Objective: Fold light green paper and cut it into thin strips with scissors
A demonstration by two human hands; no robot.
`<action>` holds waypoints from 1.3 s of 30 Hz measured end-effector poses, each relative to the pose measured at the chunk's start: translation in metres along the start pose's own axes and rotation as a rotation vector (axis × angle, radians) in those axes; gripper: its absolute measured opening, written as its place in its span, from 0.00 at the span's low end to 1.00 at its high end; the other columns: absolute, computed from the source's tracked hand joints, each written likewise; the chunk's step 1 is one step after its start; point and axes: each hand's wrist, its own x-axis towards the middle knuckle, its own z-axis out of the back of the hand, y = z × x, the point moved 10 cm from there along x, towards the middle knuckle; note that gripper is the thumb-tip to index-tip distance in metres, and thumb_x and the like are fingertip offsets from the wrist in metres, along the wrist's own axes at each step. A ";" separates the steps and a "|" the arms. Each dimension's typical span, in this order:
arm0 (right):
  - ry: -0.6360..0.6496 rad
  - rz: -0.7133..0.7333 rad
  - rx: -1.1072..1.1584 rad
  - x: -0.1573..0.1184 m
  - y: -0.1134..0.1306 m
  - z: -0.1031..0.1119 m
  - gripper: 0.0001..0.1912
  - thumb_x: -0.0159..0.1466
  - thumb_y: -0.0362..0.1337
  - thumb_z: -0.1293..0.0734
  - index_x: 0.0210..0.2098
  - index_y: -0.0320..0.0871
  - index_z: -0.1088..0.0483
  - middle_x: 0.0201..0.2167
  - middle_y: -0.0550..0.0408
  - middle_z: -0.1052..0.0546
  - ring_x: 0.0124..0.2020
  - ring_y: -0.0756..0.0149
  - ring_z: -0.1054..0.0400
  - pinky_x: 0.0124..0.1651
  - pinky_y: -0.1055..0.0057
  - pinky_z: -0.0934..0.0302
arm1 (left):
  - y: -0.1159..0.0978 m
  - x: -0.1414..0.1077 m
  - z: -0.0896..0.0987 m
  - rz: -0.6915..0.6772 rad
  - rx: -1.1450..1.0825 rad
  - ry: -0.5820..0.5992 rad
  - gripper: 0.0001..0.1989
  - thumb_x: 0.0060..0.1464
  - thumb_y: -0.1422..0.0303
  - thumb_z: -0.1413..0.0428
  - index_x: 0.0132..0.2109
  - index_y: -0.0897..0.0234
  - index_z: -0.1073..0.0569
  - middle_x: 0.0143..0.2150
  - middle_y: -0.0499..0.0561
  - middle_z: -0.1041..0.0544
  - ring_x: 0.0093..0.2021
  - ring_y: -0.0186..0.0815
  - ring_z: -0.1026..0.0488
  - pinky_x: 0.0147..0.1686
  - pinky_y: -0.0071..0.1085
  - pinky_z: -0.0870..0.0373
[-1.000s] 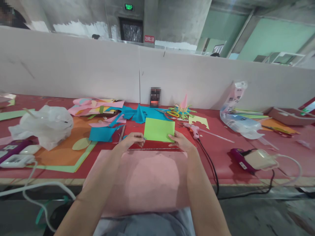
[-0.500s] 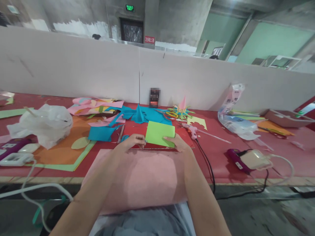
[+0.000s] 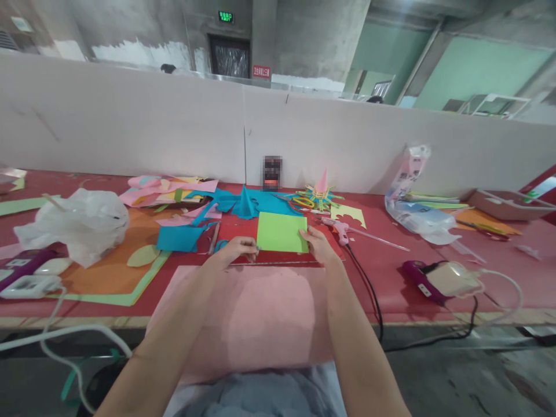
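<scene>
A bright green sheet of paper [image 3: 282,233] is held up between my two hands over the red table. My right hand [image 3: 317,243] pinches its right edge. My left hand [image 3: 241,250] is at the lower left corner, its fingers closed near the edge; what they grip is too small to make out. Pink material [image 3: 256,313] lies in front, under my forearms. Just behind the sheet are blue paper [image 3: 278,202] with a blue cone [image 3: 244,202] and yellow-handled scissors [image 3: 303,202]. A pink glue gun [image 3: 341,230] rests right of my right hand.
A white plastic bag [image 3: 82,223] and orange paper [image 3: 104,272] lie left. Rightward are a purple power strip [image 3: 421,281], cables, a clear package [image 3: 417,214] and a pink tray [image 3: 508,205]. A pale partition [image 3: 174,127] runs behind the table.
The green sheet has turned slightly so its edges are more level. My right hand has shifted up a little along its right edge. The left hand has barely moved.
</scene>
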 end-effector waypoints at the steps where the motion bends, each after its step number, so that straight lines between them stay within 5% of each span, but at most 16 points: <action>1: -0.009 0.006 -0.004 0.001 0.000 0.002 0.20 0.50 0.41 0.30 0.42 0.44 0.32 0.33 0.55 0.24 0.27 0.66 0.29 0.26 0.72 0.34 | 0.000 0.000 0.000 0.000 -0.002 -0.004 0.09 0.38 0.67 0.41 0.23 0.68 0.32 0.19 0.48 0.29 0.21 0.30 0.31 0.27 0.29 0.33; 12: -0.045 0.105 -0.014 -0.003 0.014 -0.006 0.23 0.48 0.42 0.30 0.43 0.46 0.33 0.38 0.55 0.25 0.37 0.64 0.30 0.38 0.70 0.35 | -0.003 -0.003 -0.003 -0.021 0.086 0.048 0.08 0.41 0.66 0.43 0.24 0.67 0.32 0.20 0.48 0.29 0.22 0.29 0.31 0.29 0.29 0.35; 28: -0.088 0.223 -0.584 0.000 0.027 0.008 0.16 0.52 0.47 0.34 0.33 0.41 0.28 0.31 0.56 0.25 0.32 0.67 0.33 0.36 0.72 0.40 | -0.004 -0.008 0.005 0.016 0.135 0.053 0.06 0.40 0.68 0.44 0.23 0.66 0.33 0.20 0.46 0.30 0.22 0.29 0.32 0.28 0.27 0.36; 34: -0.176 0.181 -0.250 0.002 0.019 0.017 0.20 0.49 0.47 0.31 0.36 0.41 0.30 0.29 0.56 0.25 0.30 0.67 0.31 0.34 0.71 0.37 | -0.005 -0.007 0.005 -0.007 0.146 0.038 0.06 0.40 0.68 0.44 0.23 0.66 0.32 0.20 0.47 0.29 0.23 0.30 0.31 0.29 0.28 0.35; 39: -0.040 0.040 0.030 -0.004 0.009 -0.008 0.20 0.52 0.46 0.33 0.42 0.44 0.33 0.37 0.53 0.25 0.35 0.63 0.29 0.30 0.72 0.34 | -0.011 -0.001 0.005 -0.086 0.105 -0.046 0.08 0.40 0.66 0.43 0.23 0.66 0.32 0.19 0.47 0.29 0.22 0.30 0.31 0.28 0.29 0.34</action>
